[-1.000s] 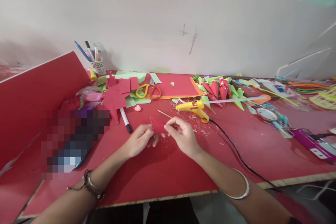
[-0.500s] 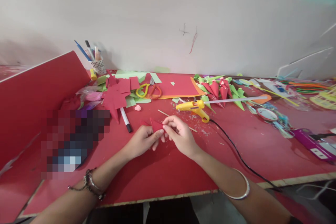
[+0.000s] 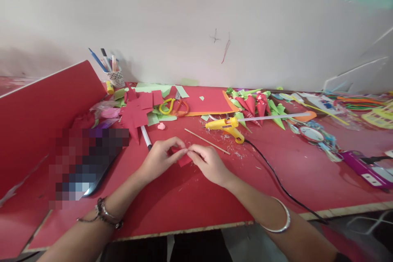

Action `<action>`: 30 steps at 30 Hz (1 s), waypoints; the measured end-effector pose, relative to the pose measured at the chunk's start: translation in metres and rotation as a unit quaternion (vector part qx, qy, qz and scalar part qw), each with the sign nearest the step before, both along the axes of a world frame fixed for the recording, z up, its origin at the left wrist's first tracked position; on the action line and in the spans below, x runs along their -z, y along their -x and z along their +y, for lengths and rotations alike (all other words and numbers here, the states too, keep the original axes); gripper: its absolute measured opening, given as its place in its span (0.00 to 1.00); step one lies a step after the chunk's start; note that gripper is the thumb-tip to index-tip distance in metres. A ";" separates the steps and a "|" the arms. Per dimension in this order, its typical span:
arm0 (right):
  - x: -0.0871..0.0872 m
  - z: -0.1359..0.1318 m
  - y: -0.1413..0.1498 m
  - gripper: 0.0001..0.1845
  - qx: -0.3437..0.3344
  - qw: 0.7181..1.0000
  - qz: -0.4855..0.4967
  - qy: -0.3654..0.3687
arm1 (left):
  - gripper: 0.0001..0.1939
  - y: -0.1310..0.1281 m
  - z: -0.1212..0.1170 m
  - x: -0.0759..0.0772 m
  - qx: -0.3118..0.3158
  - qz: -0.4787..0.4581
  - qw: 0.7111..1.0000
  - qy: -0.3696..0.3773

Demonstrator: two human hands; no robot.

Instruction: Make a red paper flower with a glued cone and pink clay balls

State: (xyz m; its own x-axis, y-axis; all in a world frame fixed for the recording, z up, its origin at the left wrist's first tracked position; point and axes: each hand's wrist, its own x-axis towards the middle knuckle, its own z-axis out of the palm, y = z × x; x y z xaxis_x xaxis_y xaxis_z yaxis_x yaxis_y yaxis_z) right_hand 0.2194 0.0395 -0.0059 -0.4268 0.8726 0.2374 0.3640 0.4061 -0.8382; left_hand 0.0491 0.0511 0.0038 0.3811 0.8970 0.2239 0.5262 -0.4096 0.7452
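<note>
Between my fingertips is a small piece of red paper (image 3: 184,160), its lower part showing below the fingers and the rest hidden. My left hand (image 3: 164,156) pinches it from the left, thumb and fingers closed. From the right, my right hand (image 3: 208,163) pinches the same paper, its fingertips touching those of the left. Just beyond the hands a thin wooden stick (image 3: 207,141) lies slantwise on the red table (image 3: 184,204). A yellow glue gun (image 3: 225,125) lies past the stick, a long clear glue stick (image 3: 273,117) jutting out of its back.
Red paper cut-outs (image 3: 136,110), scissors with yellow and red handles (image 3: 173,107) and a marker (image 3: 146,137) lie at the back left. Red and green paper cones (image 3: 256,104) are heaped behind the glue gun. Its black cord (image 3: 279,184) runs to the front edge. A purple power strip (image 3: 367,170) sits at right.
The red paper has turned; it stood up as a pointed fold and now hangs below the fingertips. My left hand has risen slightly and its fingertips have met the right's.
</note>
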 end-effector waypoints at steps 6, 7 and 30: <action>0.005 0.002 0.001 0.16 0.007 1.000 -0.007 -0.003 | 0.13 0.008 0.003 0.002 0.044 0.155 0.981 -0.107; 0.005 0.002 0.001 0.16 0.002 1.000 0.002 0.016 | 0.13 0.009 0.002 0.002 0.048 0.165 0.979 -0.113; 0.010 0.000 0.002 0.22 -0.026 0.988 0.094 0.121 | 0.18 -0.002 -0.013 0.002 -0.026 0.010 0.999 0.045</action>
State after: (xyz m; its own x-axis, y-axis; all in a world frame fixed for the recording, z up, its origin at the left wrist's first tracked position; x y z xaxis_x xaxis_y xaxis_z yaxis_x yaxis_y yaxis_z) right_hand 0.2174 0.0400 -0.0155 -0.4410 0.8915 0.1039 0.1768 0.1997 -0.9638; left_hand 0.0509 0.0384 0.0019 0.3370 0.9319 0.1342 0.5607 -0.3132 0.7665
